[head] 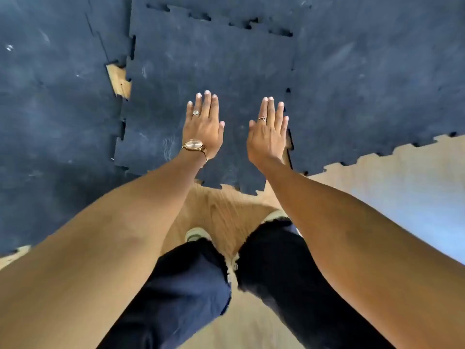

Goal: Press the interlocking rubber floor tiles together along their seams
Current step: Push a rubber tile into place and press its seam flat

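Observation:
A dark rubber tile [208,61] with toothed edges lies in the middle, partly loose from its neighbours. Gaps show along its left seam [123,127], its far seam [226,21] and its right seam [289,96]. My left hand [203,127], with a watch and a ring, is flat and open over the tile's near part. Beside the right seam, my right hand [268,132] is also flat with fingers straight and holds nothing. I cannot tell whether the palms touch the rubber.
Joined dark tiles spread to the left [50,109] and right [377,84]. Bare wooden floor [226,210] lies near me and shows through a gap [119,80] at the left seam. My legs and light shoes [195,234] stand on the wood.

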`<state>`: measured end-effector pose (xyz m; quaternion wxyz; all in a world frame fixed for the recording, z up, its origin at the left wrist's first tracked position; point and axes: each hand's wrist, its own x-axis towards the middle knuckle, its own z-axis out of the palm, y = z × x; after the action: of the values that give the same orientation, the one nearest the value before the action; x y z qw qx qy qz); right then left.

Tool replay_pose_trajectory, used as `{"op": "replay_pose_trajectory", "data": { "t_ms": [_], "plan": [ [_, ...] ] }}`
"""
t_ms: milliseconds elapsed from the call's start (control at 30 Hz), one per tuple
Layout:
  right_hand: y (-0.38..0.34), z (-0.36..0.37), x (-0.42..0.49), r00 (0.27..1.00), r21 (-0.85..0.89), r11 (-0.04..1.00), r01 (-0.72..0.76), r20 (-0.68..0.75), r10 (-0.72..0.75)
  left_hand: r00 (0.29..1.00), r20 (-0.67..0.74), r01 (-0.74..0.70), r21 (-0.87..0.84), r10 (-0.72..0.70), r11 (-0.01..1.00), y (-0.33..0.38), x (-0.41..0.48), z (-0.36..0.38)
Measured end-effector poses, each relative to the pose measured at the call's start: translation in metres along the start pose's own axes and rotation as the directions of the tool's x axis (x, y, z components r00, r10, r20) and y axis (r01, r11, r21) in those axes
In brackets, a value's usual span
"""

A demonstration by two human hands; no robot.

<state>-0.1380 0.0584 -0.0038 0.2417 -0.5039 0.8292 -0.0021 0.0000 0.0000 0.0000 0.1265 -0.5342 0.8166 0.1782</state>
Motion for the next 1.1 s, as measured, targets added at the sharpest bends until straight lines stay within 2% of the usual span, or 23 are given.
{"op": "replay_pose_trajectory", "data": {
  "t_ms": [67, 167, 267, 367, 433, 533, 600, 700, 733, 800, 867, 933, 1100],
  "plan": [
    [-0.005, 0.044, 0.028, 1.000, 0.018, 1.000, -0.009, 0.014, 0.009, 0.994, -0.046, 0.097, -0.055, -0.099, 0.994, -0.019, 0.024, 0.038],
    [-0.008, 0.103, 0.057, 0.999, 0.009, 1.000, -0.014, 0.037, 0.013, 0.980, -0.127, 0.143, -0.080, -0.152, 0.986, -0.033, 0.057, 0.088],
    [-0.005, 0.142, 0.065, 0.994, -0.028, 0.999, -0.017, -0.105, 0.015, 0.959, -0.208, 0.170, -0.128, -0.194, 0.977, -0.039, 0.090, 0.111],
    [0.002, 0.169, 0.069, 0.950, -0.012, 1.000, 0.024, -0.312, -0.027, 0.918, -0.316, 0.202, -0.148, -0.240, 0.968, -0.056, 0.119, 0.127],
    [0.003, 0.176, 0.073, 0.932, -0.008, 1.000, 0.030, -0.360, -0.031, 0.888, -0.364, 0.239, -0.157, -0.281, 0.958, -0.070, 0.138, 0.124],
    [0.005, 0.178, 0.072, 0.914, -0.012, 0.999, 0.046, -0.403, -0.047, 0.855, -0.377, 0.302, -0.194, -0.355, 0.933, -0.091, 0.163, 0.104],
    [0.005, 0.175, 0.076, 0.909, -0.004, 0.999, 0.047, -0.414, -0.045, 0.810, -0.367, 0.398, -0.230, -0.458, 0.888, -0.115, 0.174, 0.091],
    [0.005, 0.164, 0.080, 0.903, 0.044, 0.999, 0.014, -0.429, 0.006, 0.726, -0.307, 0.546, -0.287, -0.616, 0.787, -0.154, 0.168, 0.082],
    [0.007, 0.159, 0.083, 0.906, 0.077, 0.996, -0.036, -0.419, 0.065, 0.715, -0.290, 0.569, -0.288, -0.636, 0.771, -0.164, 0.164, 0.084],
    [0.010, 0.149, 0.093, 0.895, 0.183, 0.963, -0.198, -0.368, 0.253, 0.715, -0.278, 0.576, -0.286, -0.641, 0.766, -0.175, 0.157, 0.086],
    [0.012, 0.139, 0.101, 0.873, 0.263, 0.920, -0.291, -0.321, 0.368, 0.710, -0.272, 0.577, -0.305, -0.650, 0.758, -0.179, 0.155, 0.085],
    [0.014, 0.134, 0.109, 0.870, 0.299, 0.902, -0.311, -0.294, 0.397, 0.696, -0.253, 0.591, -0.332, -0.673, 0.735, -0.178, 0.158, 0.084],
    [0.020, 0.128, 0.116, 0.856, 0.362, 0.892, -0.272, -0.332, 0.396, 0.681, -0.265, 0.596, -0.342, -0.683, 0.727, -0.182, 0.155, 0.076]
  ]
}}
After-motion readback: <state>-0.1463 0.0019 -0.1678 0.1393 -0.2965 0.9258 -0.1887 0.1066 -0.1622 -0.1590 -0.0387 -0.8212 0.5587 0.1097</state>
